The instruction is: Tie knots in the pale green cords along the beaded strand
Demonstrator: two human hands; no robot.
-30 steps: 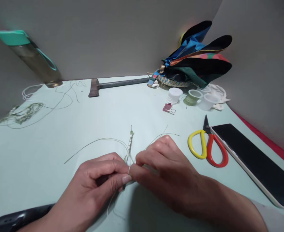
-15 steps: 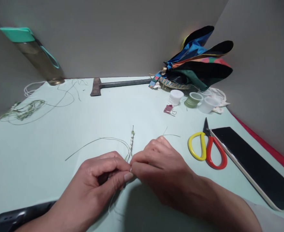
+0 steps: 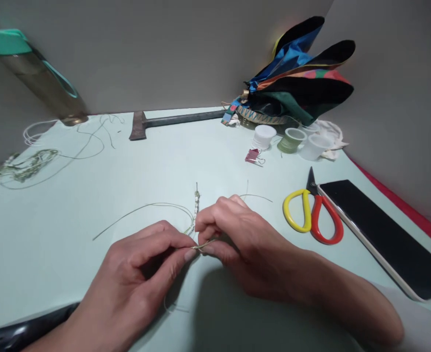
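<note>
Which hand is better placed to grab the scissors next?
Right, probably. The scissors lie just beyond the right hand; the left hand is farther off, across the knotted cord both hands pinch.

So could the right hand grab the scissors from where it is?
Probably yes. The scissors lie flat on the table just beside the right hand, with nothing between them, but that hand is pinching the cord and must let go first.

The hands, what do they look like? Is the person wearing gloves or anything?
No gloves: the left hand and the right hand are both bare, with no rings or watch showing. The nails look short and plain. A pale grey sleeve covers the right arm near the picture's edge.
</note>
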